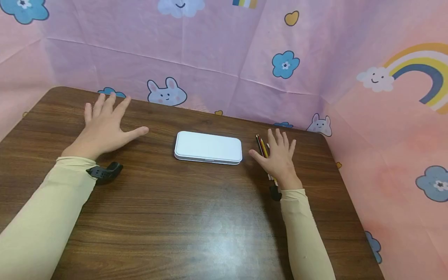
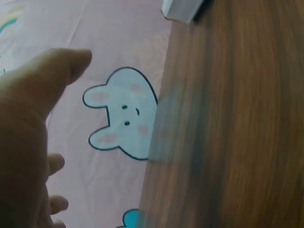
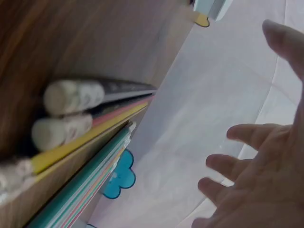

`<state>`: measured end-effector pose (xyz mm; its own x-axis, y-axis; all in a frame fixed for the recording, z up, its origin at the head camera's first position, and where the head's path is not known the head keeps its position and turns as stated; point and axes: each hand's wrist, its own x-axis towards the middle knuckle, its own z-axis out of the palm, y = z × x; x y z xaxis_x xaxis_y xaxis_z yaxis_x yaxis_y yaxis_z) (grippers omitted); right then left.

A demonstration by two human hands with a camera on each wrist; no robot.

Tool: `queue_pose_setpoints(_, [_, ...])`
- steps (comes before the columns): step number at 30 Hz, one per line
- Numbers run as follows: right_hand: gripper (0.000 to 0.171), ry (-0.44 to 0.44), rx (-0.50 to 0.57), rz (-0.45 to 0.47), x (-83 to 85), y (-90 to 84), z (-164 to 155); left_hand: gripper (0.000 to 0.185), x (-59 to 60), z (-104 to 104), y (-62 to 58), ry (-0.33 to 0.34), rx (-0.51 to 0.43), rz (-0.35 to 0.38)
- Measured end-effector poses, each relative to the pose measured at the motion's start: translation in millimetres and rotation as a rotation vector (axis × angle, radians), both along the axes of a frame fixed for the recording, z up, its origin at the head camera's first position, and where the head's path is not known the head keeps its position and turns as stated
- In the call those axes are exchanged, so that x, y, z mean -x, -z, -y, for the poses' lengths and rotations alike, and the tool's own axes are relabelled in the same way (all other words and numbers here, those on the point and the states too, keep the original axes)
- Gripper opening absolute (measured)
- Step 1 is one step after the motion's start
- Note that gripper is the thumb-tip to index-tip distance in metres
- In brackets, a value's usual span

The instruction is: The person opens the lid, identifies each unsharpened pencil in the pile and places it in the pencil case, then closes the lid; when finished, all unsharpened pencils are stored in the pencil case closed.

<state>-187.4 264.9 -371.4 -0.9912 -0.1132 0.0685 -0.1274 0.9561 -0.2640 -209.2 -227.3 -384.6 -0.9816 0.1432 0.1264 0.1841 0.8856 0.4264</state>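
A closed white pencil case (image 1: 208, 147) lies flat near the middle of the wooden table. To its left my left hand (image 1: 105, 130) is spread with straight fingers and holds nothing. My right hand (image 1: 280, 161), also spread and holding nothing, overlaps a bundle of pencils (image 1: 264, 147) right of the case. Close up in the right wrist view, dark, red and yellow pencils (image 3: 90, 137) show their white eraser ends. Beside them lies something long with teal, white and pink stripes (image 3: 80, 190). A corner of the case (image 2: 183, 9) shows at the top of the left wrist view.
The brown table (image 1: 168, 233) has its back edge against a pink and lilac cloth (image 1: 217, 50) printed with rabbits, flowers and clouds. The cloth continues down the right side. A black wrist strap (image 1: 105, 171) sits on the left wrist.
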Motion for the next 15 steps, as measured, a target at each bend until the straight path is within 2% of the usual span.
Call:
queue_pose_setpoints(5, [0.100,-0.094,0.031,-0.038,-0.5,-1.7,10,0.107,-2.7,-18,-3.2,0.087,-0.055,-0.023])
queue_pose_setpoints(9, [0.096,-0.190,0.018,-0.060,-1.4,-1.4,24,0.108,-6.8,-39,-2.7,0.175,-0.062,0.022])
queue_pose_setpoints(15, [0.093,-0.293,0.005,-0.021,-7.1,2.0,48,0.109,-14.4,-68,5.8,0.289,-0.083,0.096])
